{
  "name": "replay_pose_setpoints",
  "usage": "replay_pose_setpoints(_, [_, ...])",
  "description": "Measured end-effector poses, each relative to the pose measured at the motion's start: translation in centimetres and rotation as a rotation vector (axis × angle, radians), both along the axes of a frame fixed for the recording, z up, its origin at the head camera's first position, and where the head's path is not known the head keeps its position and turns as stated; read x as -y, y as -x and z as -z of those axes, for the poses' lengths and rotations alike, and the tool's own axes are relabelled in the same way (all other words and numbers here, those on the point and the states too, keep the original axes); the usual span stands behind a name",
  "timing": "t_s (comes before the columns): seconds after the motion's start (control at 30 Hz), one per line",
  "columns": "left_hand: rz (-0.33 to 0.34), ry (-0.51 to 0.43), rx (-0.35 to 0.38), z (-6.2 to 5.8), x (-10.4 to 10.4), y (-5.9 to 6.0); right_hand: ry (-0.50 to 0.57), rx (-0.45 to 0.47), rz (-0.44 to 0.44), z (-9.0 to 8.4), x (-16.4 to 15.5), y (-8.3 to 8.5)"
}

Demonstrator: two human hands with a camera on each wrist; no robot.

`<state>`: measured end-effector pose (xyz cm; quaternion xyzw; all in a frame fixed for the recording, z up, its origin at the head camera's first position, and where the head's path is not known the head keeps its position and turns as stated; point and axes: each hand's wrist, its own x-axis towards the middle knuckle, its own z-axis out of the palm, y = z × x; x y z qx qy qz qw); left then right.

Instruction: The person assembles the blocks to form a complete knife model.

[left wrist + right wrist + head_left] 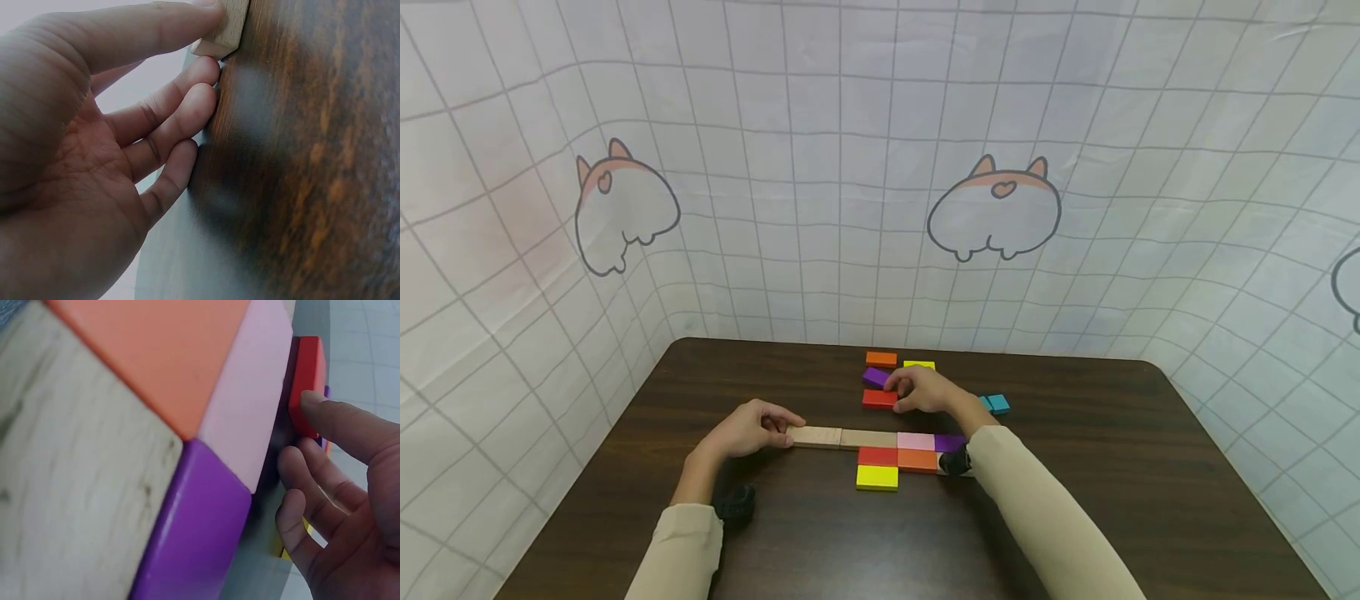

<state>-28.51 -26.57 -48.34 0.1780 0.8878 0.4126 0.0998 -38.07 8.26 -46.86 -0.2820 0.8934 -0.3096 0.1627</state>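
Note:
At the left end of a row of blocks, my left hand (747,429) pinches a plain wooden block (817,437) between thumb and index finger. Its other fingertips rest low by the dark table in the left wrist view. Farther back, my right hand (928,390) holds the right end of a red block (876,399), thumb on the near side. In the right wrist view, that thumb lies against the red block (306,375), and the remaining fingers are loosely bent. Right behind it are a purple block (876,377) and, farther back, an orange block (882,358).
The row continues with a second wooden block (868,438), a pink block (916,442) and a purple one. In front sit red, orange (917,461) and yellow blocks (877,478). Blue blocks (997,404) lie right of my right hand. A white grid-patterned curtain (842,275) surrounds the table.

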Motion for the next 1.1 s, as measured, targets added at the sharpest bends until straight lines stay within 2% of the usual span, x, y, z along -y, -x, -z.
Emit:
replay_pose_setpoints(0.17, [-0.004,0.000,0.004,0.2,-0.1,-0.2,-0.014,0.007,0.026,0.8,0.3,0.2])
replay_pose_setpoints(0.33, [0.005,-0.003,-0.001,0.2,-0.1,-0.4,-0.010,0.019,0.015,0.9,0.3,0.0])
replay_pose_setpoints(0.43, [-0.007,0.002,-0.001,0.1,-0.1,-0.5,-0.016,0.022,0.013,0.8,0.5,-0.1])
replay_pose_setpoints(0.83, [0.017,-0.021,-0.019,0.0,-0.1,-0.4,-0.020,0.033,0.013,0.6,0.5,-0.2])
replay_pose_setpoints(1.1, [0.019,-0.014,-0.027,-0.2,-0.2,-0.2,0.019,-0.008,0.013,-0.4,-0.3,-1.0])
